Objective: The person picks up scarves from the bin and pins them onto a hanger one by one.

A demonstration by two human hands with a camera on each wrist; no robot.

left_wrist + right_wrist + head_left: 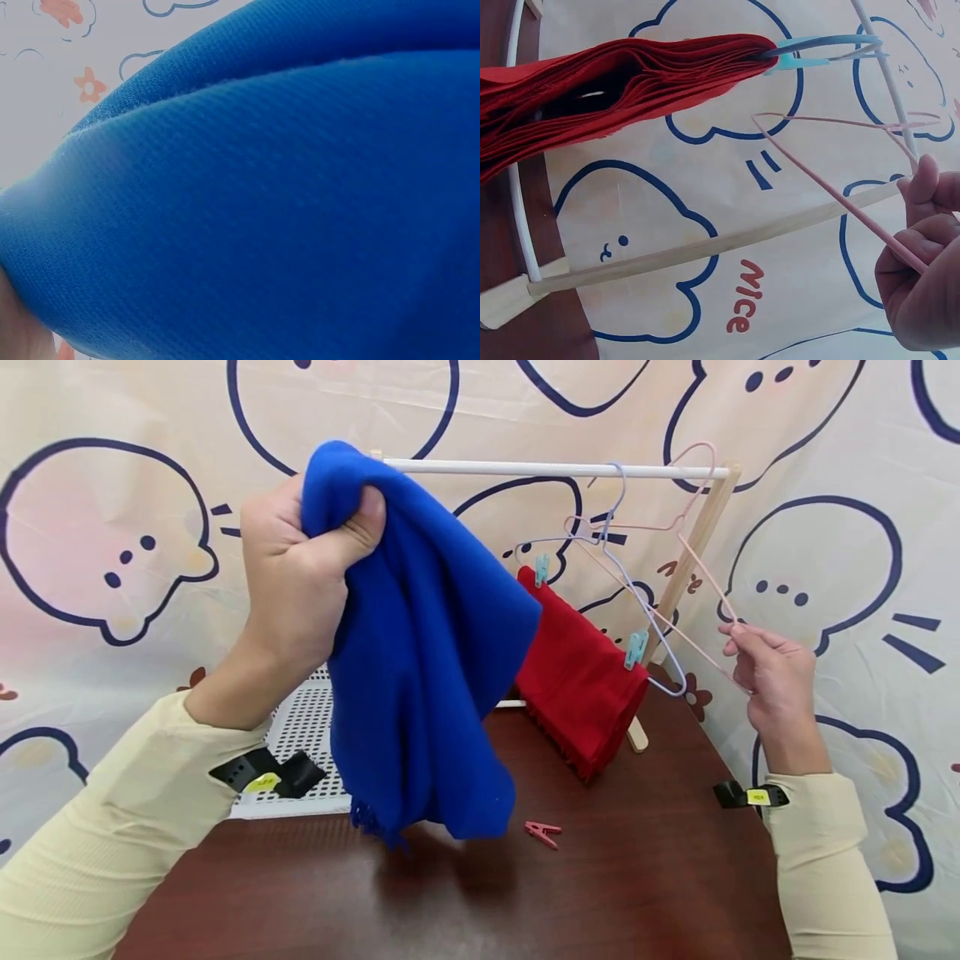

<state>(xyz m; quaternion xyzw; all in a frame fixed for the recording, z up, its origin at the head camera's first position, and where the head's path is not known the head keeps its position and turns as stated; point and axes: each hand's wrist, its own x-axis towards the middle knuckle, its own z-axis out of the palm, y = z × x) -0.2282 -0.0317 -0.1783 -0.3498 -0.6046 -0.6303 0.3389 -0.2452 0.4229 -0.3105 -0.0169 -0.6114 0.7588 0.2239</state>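
My left hand (300, 560) grips a blue fringed scarf (420, 677) near its top, and the cloth hangs down over the table. Blue fabric (262, 202) fills most of the left wrist view. At the right, my right hand (780, 681) pinches one corner of a pink hanger (708, 570), whose hook is up at the rack's rail. Beside it a lilac hanger (643, 597) hangs from the rail. A folded red cloth (573, 681) is clipped to that hanger with two light-blue clothespins (636, 649). The right wrist view shows the red cloth (630, 82) edge-on.
The rack has a white rail (525, 468) and a wooden side post (697, 543). A white perforated basket (300, 718) stands behind my left forearm. One pink clothespin (542, 833) lies on the dark brown table (637, 877). Patterned fabric surrounds the table.
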